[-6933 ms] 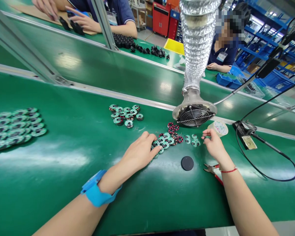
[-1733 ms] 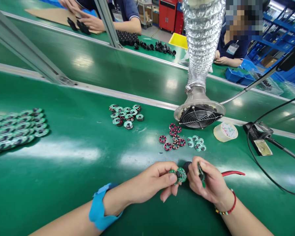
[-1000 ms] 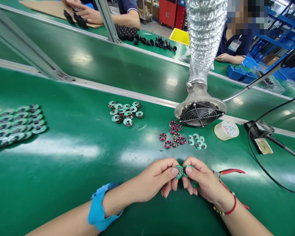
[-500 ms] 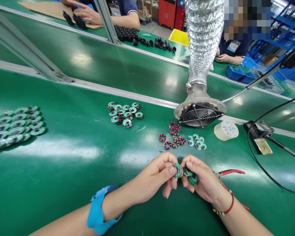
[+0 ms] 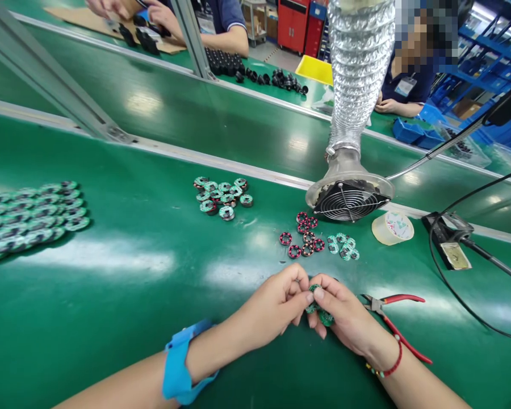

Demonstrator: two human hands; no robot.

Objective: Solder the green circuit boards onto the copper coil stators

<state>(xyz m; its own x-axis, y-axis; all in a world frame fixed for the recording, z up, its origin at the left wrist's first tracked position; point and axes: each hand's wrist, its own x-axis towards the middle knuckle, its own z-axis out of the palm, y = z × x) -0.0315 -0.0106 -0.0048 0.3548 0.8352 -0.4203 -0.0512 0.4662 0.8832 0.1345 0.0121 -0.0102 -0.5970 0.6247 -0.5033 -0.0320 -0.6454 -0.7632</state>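
As your left hand (image 5: 270, 309) and right hand (image 5: 349, 318) pinch small green circuit boards (image 5: 326, 317), a slackened grip could drop one onto the bench (image 5: 123, 318).

Two hands, left hand (image 5: 276, 309) and right hand (image 5: 343, 309), share at least two held boards (image 5: 326, 317). There are eight red rings (image 5: 308, 243), at least six loose boards (image 5: 346, 249), about a dozen stacked discs (image 5: 229, 198), one pair of pliers (image 5: 377, 304), one tape roll (image 5: 392, 228), one soldering stand (image 5: 443, 234) and one fan (image 5: 344, 203); the left batch (image 5: 34, 213) overlaps too much to count. Two co-workers (image 5: 232, 17) are at the far side.
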